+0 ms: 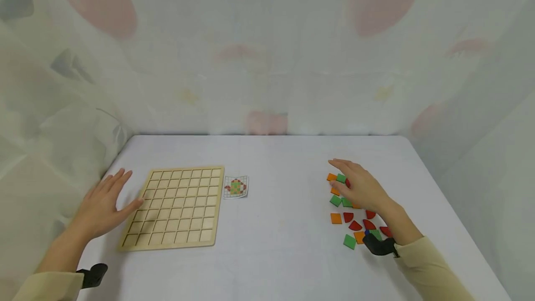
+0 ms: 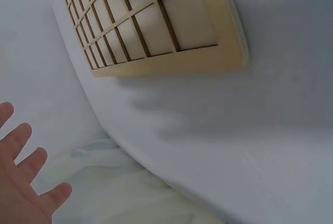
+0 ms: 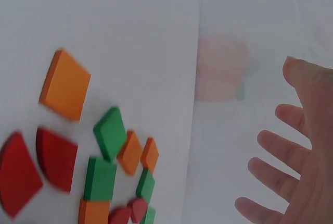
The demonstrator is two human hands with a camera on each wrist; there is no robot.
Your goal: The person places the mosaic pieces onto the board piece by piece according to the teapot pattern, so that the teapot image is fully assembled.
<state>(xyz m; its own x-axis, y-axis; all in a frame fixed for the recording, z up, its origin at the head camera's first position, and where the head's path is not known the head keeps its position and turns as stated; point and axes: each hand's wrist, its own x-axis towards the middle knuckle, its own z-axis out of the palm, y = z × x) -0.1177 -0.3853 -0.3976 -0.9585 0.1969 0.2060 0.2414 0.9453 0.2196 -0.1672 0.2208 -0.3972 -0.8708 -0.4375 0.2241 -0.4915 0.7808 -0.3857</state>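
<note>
A square wooden grid board [image 1: 179,208] lies on the left of the white table. My left hand [image 1: 104,203] hovers at the board's left edge, fingers spread, holding nothing; in the left wrist view those fingers [image 2: 30,164] show apart from the board [image 2: 171,65]. Over on the right, my right hand [image 1: 362,187] is raised above loose tiles with its fingers extended and nothing in it. The tiles are orange squares [image 1: 336,218], green squares [image 1: 349,241] and red quarter-round pieces [image 1: 355,225]. Some tiles are hidden under the right hand and wrist.
Against the board's right side lies a small paper card [image 1: 236,187] printed with a coloured grid pattern. The white table [image 1: 276,245] ends at a patterned curtain [image 1: 267,59] behind and at both sides.
</note>
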